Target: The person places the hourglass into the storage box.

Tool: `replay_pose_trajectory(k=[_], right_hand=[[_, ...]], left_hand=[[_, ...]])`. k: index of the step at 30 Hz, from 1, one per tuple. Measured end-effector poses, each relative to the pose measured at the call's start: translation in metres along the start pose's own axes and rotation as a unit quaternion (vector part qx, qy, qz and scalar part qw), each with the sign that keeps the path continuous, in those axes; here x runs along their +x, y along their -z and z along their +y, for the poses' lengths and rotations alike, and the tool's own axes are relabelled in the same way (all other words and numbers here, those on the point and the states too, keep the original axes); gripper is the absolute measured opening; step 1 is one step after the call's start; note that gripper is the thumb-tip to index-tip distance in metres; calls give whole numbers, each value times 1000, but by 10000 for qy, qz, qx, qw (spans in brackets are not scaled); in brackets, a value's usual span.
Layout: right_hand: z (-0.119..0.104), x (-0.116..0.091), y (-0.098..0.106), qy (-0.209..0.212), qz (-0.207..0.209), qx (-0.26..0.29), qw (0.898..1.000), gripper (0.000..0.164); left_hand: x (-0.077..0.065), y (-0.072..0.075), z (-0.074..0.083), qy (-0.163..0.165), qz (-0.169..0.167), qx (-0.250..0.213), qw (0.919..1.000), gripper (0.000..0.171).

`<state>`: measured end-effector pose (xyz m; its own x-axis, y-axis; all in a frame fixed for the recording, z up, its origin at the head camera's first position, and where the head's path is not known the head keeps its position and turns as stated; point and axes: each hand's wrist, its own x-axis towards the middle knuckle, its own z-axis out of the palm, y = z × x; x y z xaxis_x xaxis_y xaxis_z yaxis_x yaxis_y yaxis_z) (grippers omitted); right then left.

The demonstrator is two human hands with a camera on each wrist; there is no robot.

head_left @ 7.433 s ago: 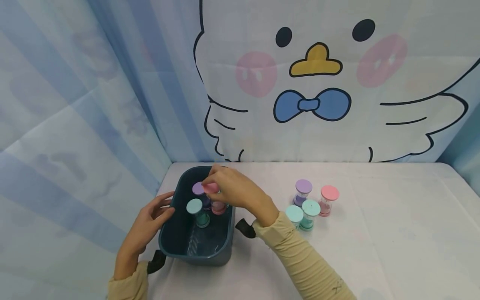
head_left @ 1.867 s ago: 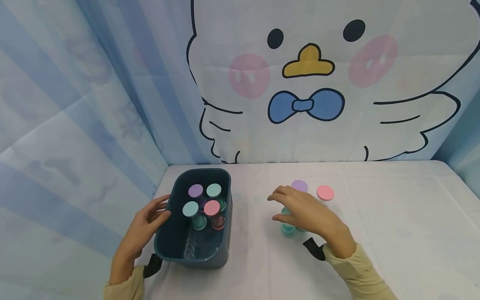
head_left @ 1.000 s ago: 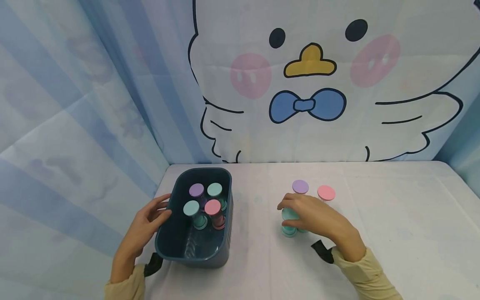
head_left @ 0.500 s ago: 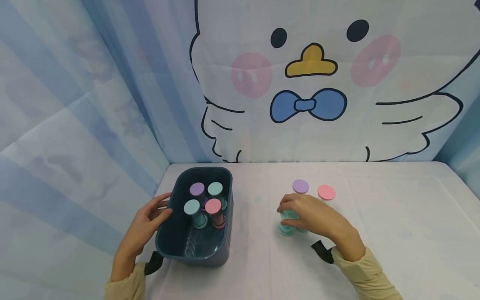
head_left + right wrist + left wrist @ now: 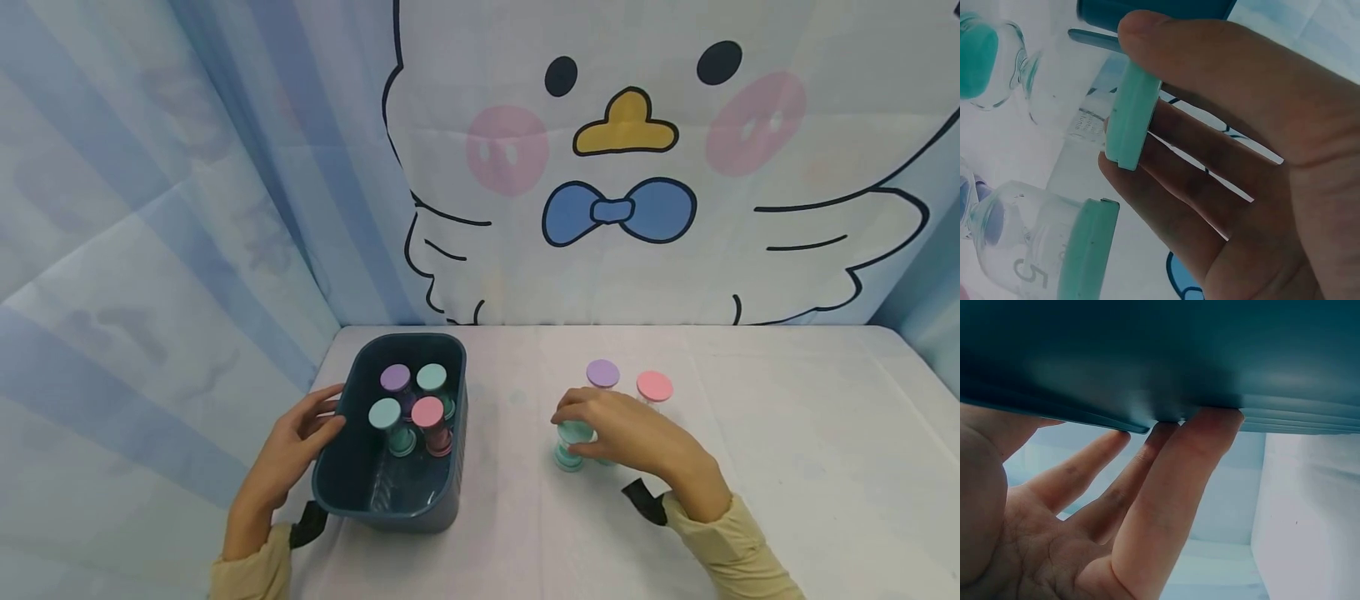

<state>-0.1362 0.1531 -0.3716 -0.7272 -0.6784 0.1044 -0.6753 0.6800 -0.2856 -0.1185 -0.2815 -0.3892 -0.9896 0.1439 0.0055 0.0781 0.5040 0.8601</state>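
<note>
My right hand [image 5: 630, 433] pinches the teal cap of an hourglass [image 5: 570, 458] between thumb and fingers, low over the table. In the right wrist view the cap [image 5: 1132, 119] sits between thumb and fingertips. Beside it stands a second teal hourglass [image 5: 1088, 250], mostly hidden by my hand in the head view. A purple hourglass [image 5: 603, 372] and a pink hourglass [image 5: 655, 386] stand behind. On the left, my left hand [image 5: 288, 450] touches the dark blue bin [image 5: 390, 518]; its fairly straight fingers [image 5: 1169, 494] press the outer wall.
Inside the bin, several hourglasses stand upright: a purple one [image 5: 395, 377], two teal ones and a pink one [image 5: 428, 412]. A white cloth covers the table [image 5: 787, 475]. A printed curtain [image 5: 615, 283] hangs behind the table's back edge.
My right hand has released the pink hourglass inside the bin and moved right to the table. It has taken the teal hourglass's cap and shifted it slightly left. My left hand stays at the bin.
</note>
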Motion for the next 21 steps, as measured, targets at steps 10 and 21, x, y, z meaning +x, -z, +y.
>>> replay_pose_trajectory(k=[10,21], right_hand=[[-7,5,11,60,142,77,9999,32],[-16,15,23,274,368,30,9989,34]], left_hand=[[0,0,3,64,-15,-58,10000,55],[0,0,2,31,-7,-6,10000,55]])
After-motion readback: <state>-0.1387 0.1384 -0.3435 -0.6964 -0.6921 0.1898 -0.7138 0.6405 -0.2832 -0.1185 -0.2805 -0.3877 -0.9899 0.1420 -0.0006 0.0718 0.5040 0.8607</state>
